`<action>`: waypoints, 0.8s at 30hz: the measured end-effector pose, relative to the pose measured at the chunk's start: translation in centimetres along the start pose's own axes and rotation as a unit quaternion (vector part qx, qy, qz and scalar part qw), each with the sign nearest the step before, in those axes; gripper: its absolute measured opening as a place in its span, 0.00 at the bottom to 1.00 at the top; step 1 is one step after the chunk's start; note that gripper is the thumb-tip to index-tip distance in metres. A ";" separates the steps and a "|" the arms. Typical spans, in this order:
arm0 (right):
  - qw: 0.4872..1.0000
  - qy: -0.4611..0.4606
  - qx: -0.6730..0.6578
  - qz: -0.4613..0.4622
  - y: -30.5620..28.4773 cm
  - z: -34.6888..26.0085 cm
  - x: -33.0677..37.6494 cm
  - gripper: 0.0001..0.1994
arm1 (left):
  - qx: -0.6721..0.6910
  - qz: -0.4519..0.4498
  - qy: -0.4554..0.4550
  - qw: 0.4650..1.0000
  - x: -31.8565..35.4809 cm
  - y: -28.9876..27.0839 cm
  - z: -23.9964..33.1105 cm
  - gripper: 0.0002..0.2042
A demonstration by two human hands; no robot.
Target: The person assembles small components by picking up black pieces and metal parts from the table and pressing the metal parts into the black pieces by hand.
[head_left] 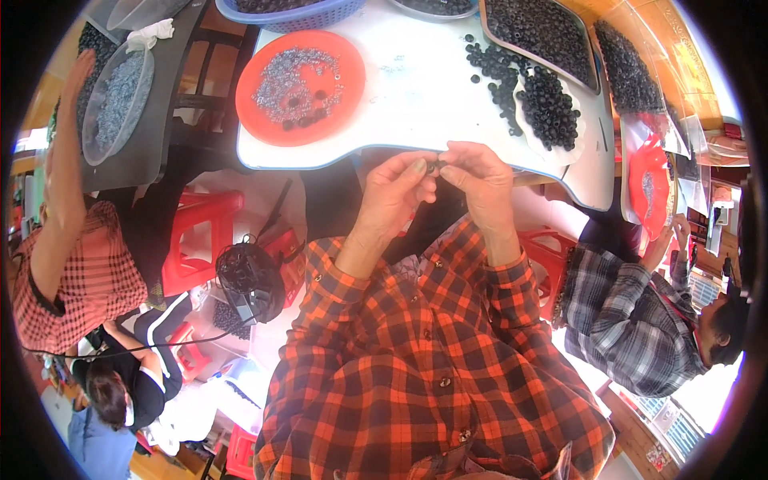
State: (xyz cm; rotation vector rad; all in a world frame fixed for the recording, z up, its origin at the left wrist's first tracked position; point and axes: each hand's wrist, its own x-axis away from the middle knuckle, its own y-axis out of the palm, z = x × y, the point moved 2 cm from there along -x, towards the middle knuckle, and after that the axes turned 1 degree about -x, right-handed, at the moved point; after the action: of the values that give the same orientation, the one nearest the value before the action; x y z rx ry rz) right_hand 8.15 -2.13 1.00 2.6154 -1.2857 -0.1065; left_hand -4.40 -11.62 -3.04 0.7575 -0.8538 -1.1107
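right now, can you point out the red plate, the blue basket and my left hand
Red plate point(346, 110): head view, bare surface toward its right edge.
Blue basket point(300, 20): head view, its near outer wall.
Left hand point(394, 190): head view, the middle of the hand.

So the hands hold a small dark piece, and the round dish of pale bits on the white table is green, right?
The colour is wrong: the head view shows the round dish of pale bits is orange-red. The left hand and right hand do hold a small dark piece.
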 end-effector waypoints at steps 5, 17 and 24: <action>1.000 -0.001 -0.020 -0.002 0.1 0.0 0.2 0.16 | 0.006 -0.004 0.002 1.000 0.1 0.0 0.0 0.12; 1.000 -0.014 0.006 0.023 0.2 0.1 0.4 0.16 | 0.020 -0.009 0.005 1.000 0.3 0.1 0.0 0.11; 0.999 -0.023 0.014 0.022 0.3 0.0 0.5 0.15 | -0.008 0.012 0.015 1.000 0.5 0.5 0.0 0.10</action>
State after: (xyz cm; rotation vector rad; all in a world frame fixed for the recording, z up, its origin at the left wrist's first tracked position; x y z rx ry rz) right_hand 8.21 -2.65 1.13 2.6201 -1.3691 -0.1443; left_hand -4.12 -11.99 -2.52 0.7473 -0.8259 -1.0821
